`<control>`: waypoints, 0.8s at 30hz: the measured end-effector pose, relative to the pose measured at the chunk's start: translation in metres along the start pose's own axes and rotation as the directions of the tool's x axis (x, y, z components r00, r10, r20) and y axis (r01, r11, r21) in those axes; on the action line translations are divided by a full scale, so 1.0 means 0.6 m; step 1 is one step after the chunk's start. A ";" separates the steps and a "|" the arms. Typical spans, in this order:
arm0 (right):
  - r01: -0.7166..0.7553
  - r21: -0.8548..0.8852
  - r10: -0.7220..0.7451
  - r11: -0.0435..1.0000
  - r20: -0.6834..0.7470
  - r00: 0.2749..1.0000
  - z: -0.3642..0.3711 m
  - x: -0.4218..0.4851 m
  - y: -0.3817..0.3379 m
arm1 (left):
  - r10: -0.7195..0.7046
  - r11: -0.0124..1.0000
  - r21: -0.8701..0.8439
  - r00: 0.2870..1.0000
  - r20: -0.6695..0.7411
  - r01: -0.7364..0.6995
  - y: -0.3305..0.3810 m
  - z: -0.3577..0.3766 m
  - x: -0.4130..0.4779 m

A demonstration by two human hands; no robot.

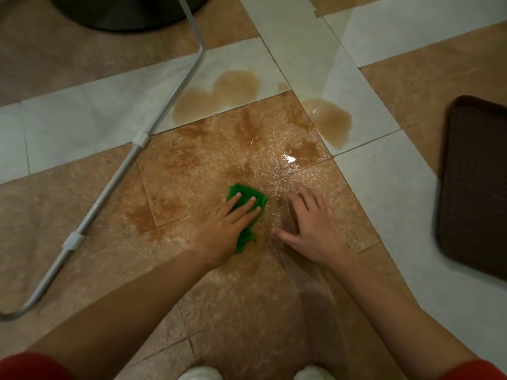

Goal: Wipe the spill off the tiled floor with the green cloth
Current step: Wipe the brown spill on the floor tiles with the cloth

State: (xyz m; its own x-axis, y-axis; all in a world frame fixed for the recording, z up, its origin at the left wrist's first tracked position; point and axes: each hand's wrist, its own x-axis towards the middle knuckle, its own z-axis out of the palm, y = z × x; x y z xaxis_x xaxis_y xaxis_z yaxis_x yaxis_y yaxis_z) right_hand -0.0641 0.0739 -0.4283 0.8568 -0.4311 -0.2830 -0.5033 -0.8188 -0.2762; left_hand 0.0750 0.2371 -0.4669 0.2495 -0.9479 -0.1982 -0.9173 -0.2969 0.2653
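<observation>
The left hand (227, 226) presses its straight, slightly spread fingers (244, 208) on the crumpled green cloth (248, 192), which lies under them on the wet tiled floor (192, 165). The right hand (310, 226) rests just beside it, splayed and holding nothing. The brown liquid spill (219, 91) pools beyond.

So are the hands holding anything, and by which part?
Nothing is gripped. The left hand presses flat on the green cloth; the right hand rests open on the floor.
</observation>
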 end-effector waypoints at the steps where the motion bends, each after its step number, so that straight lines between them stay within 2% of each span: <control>1: 0.003 0.001 -0.003 1.000 0.002 1.000 0.001 0.001 0.000 | 0.032 0.999 -0.009 0.999 -0.022 -0.032 -0.006 0.006 -0.010; 2: 0.005 0.005 -0.005 1.000 0.003 1.000 0.001 0.001 0.000 | 0.029 0.999 -0.020 0.999 -0.036 -0.030 -0.016 0.008 -0.017; 4: 0.000 0.006 0.000 1.000 0.013 1.000 0.003 -0.002 0.003 | -0.095 0.994 -0.063 0.995 -0.044 0.092 -0.033 0.005 -0.019; 6: -0.022 0.000 0.022 1.000 0.023 1.000 0.007 -0.005 0.010 | -0.236 0.965 -0.143 0.965 -0.110 0.220 -0.045 -0.003 -0.006; 8: -0.033 -0.002 0.033 0.999 0.029 0.999 0.011 -0.006 0.014 | -0.302 0.946 -0.155 0.948 -0.101 0.285 -0.045 -0.008 0.009; 11: -0.041 -0.017 0.041 0.999 0.017 0.999 0.013 -0.003 0.013 | -0.246 0.968 -0.074 0.965 -0.092 0.239 -0.040 -0.003 0.008; 14: -0.032 -0.030 0.032 0.999 -0.015 0.999 0.012 0.003 0.008 | -0.022 1.000 0.007 0.998 -0.060 0.022 -0.053 0.004 -0.020; 15: -0.031 -0.024 0.030 0.999 -0.020 0.999 0.011 0.005 0.007 | 0.001 1.000 0.009 0.998 -0.056 -0.001 -0.062 0.005 -0.025; 16: -0.029 -0.020 0.029 0.999 -0.018 0.999 0.011 0.005 0.006 | -0.029 1.000 -0.007 0.997 -0.069 0.028 -0.068 0.002 -0.025; 18: -0.027 -0.017 0.027 0.999 -0.011 1.000 0.012 0.004 0.007 | -0.174 0.983 -0.087 0.975 -0.141 0.163 -0.071 -0.012 -0.012; 20: -0.024 -0.016 0.024 1.000 -0.010 1.000 0.014 0.004 0.009 | -0.289 0.953 -0.133 0.950 -0.119 0.273 -0.065 -0.024 0.012; 24: -0.011 0.007 0.011 1.000 -0.014 1.000 0.011 0.010 0.002 | -0.284 0.952 -0.141 0.957 -0.063 0.273 -0.041 -0.030 0.036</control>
State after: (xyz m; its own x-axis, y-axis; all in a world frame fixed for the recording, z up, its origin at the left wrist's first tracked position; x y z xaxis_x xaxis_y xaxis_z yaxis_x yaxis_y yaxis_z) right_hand -0.0601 0.0725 -0.4362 0.8527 -0.4454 -0.2730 -0.5133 -0.8115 -0.2794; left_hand 0.1084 0.2219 -0.4606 0.5189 -0.8298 -0.2056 -0.7608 -0.5579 0.3316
